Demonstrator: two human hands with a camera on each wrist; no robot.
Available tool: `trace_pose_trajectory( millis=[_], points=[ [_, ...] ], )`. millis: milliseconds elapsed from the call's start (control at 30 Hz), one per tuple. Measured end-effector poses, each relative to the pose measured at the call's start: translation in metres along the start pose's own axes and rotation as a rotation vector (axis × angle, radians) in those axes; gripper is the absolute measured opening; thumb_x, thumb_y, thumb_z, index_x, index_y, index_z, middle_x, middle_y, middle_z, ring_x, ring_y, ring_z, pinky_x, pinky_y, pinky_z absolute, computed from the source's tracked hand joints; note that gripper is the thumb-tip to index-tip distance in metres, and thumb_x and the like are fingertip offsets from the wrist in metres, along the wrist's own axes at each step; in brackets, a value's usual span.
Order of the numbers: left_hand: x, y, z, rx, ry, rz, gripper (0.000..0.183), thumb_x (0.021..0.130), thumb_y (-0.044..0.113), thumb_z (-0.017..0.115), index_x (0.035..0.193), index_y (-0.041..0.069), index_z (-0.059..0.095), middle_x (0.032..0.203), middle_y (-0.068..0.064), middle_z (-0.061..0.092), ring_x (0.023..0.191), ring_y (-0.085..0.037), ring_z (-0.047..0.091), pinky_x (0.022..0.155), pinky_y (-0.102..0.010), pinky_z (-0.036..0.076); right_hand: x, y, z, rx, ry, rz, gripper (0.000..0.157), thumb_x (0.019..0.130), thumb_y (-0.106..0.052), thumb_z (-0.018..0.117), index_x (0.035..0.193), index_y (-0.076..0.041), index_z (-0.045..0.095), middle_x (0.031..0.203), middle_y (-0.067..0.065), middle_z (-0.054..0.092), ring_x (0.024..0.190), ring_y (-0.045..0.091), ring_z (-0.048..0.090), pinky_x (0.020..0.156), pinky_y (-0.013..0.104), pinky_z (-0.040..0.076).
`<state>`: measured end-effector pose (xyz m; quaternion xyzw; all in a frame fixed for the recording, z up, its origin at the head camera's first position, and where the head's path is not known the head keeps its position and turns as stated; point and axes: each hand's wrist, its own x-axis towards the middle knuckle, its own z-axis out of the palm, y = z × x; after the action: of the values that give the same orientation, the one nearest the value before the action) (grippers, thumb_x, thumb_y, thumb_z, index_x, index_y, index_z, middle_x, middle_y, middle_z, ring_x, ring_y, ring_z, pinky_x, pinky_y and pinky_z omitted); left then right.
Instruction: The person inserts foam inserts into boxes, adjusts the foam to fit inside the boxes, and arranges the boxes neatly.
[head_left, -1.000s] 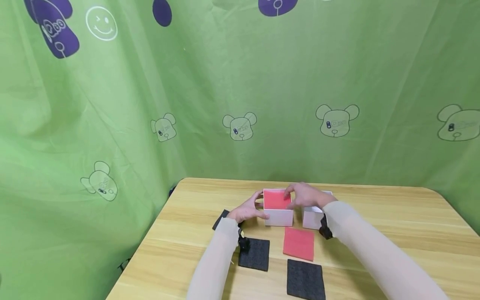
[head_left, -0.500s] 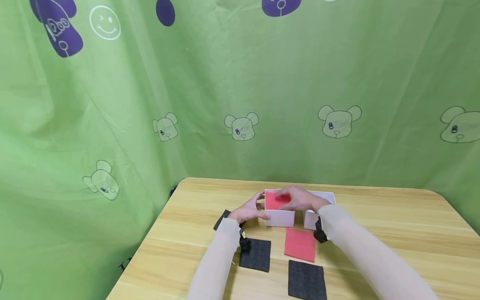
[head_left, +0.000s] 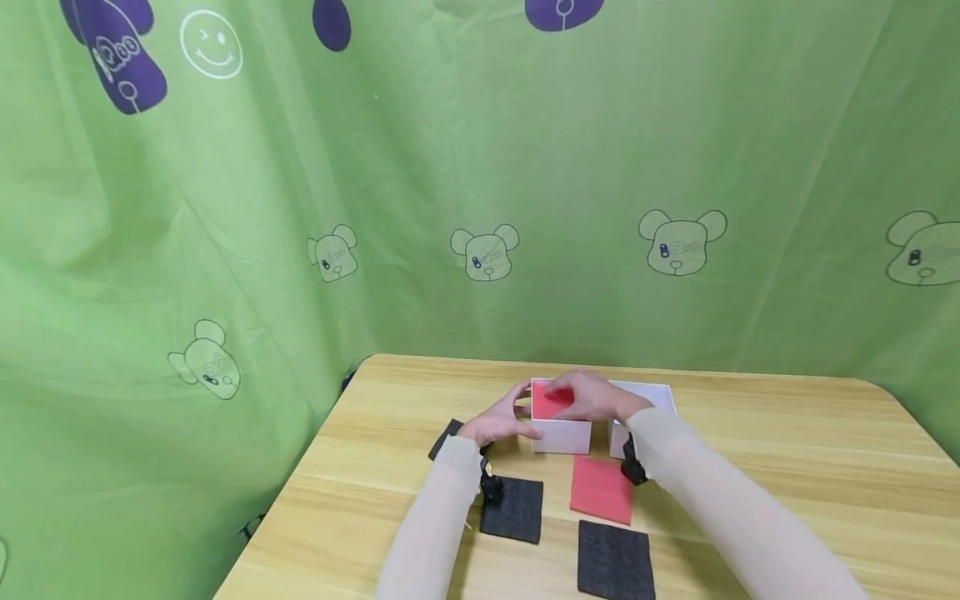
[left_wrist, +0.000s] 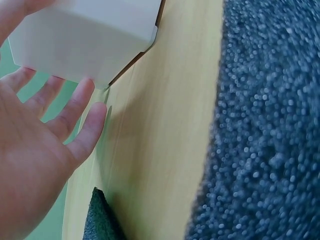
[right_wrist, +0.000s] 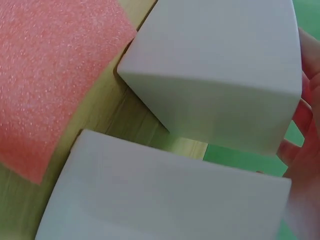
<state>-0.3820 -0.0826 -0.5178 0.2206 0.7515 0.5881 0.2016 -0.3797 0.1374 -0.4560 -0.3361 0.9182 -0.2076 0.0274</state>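
A white box (head_left: pixel 561 437) stands near the table's back, with red foam (head_left: pixel 543 400) showing inside its rim. My left hand (head_left: pixel 498 421) holds it at the left, thumb at the front face and fingers spread along the side. In the left wrist view those fingertips (left_wrist: pixel 86 86) meet the box edge. Over the opening is my right hand (head_left: pixel 588 394), its thumb and fingers spread and reaching down to the red foam. The right wrist view shows this hand at the box's rim, with most fingertips hidden behind the wall.
A second white box (head_left: pixel 654 392) stands just right, a narrow gap between them. A red foam square (head_left: pixel 600 490) lies in front. Black foam squares lie nearer, one at left (head_left: pixel 517 518) and one at right (head_left: pixel 617 560); another black piece (head_left: pixel 445 438) lies partly behind the left wrist.
My right hand has moved left from the box's right edge to over its opening, uncovering more of the second box. My left hand keeps its place on the box.
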Motion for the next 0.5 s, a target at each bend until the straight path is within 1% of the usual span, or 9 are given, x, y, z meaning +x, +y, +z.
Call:
trace_pose_trajectory(
  millis=[200, 267, 500],
  points=[
    [0.000, 0.000, -0.001, 0.004, 0.003, -0.005, 0.099, 0.076, 0.002, 0.076, 0.152, 0.023, 0.016, 0.144, -0.002, 0.032, 0.120, -0.021, 0.047, 0.095, -0.034, 0.042, -0.009, 0.005, -0.010, 0.044, -0.034, 0.028, 0.054, 0.078, -0.037, 0.077, 0.121, -0.006, 0.064, 0.121, 0.008, 0.061, 0.114, 0.028, 0.052, 0.097, 0.046, 0.041],
    [0.000, -0.001, -0.001, 0.001, 0.004, -0.004, 0.099, 0.076, 0.002, 0.076, 0.152, 0.022, 0.016, 0.144, -0.003, 0.033, 0.120, -0.021, 0.047, 0.094, -0.033, 0.043, -0.013, 0.008, -0.015, 0.052, -0.044, 0.038, 0.057, 0.077, -0.038, 0.077, 0.121, -0.005, 0.063, 0.120, 0.008, 0.061, 0.114, 0.029, 0.052, 0.097, 0.047, 0.041],
    [-0.001, 0.002, 0.000, 0.000, 0.003, -0.003, 0.100, 0.075, 0.002, 0.076, 0.152, 0.020, 0.015, 0.145, -0.004, 0.032, 0.121, -0.023, 0.046, 0.096, -0.035, 0.041, -0.020, 0.011, -0.026, 0.003, -0.077, 0.112, 0.055, 0.075, -0.036, 0.078, 0.121, -0.009, 0.064, 0.119, 0.005, 0.062, 0.116, 0.031, 0.051, 0.095, 0.049, 0.040]
  ],
)
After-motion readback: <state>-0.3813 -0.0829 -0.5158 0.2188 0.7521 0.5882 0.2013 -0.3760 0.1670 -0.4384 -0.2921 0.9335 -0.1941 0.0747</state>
